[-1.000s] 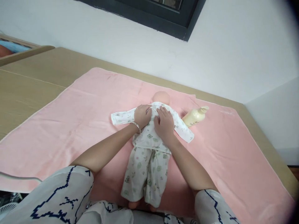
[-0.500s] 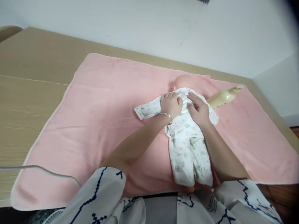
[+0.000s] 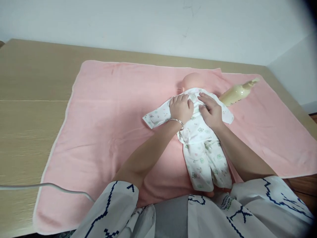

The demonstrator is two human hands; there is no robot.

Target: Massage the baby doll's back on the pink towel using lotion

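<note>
A baby doll [image 3: 192, 80] in a white printed sleepsuit [image 3: 203, 145] lies on its back on a pink blanket [image 3: 111, 125]. My left hand [image 3: 180, 108], with a silver bracelet on the wrist, rests with curled fingers on the doll's upper chest and pinches the fabric there. Beside it, my right hand [image 3: 210, 110] presses on the other side of the chest, fingers bent onto the cloth near the collar. The suit's empty sleeve [image 3: 156, 116] sticks out to the left.
A cream pump bottle [image 3: 236, 93] lies on its side on the blanket, right of the doll's head. The blanket covers a light wooden table [image 3: 27, 109] against a white wall. A white cable [image 3: 47, 186] runs across the near left.
The view has swung left and down, so the doll now sits right of centre. Both hands stay on the doll's chest, with only slight finger shifts on the fabric.
</note>
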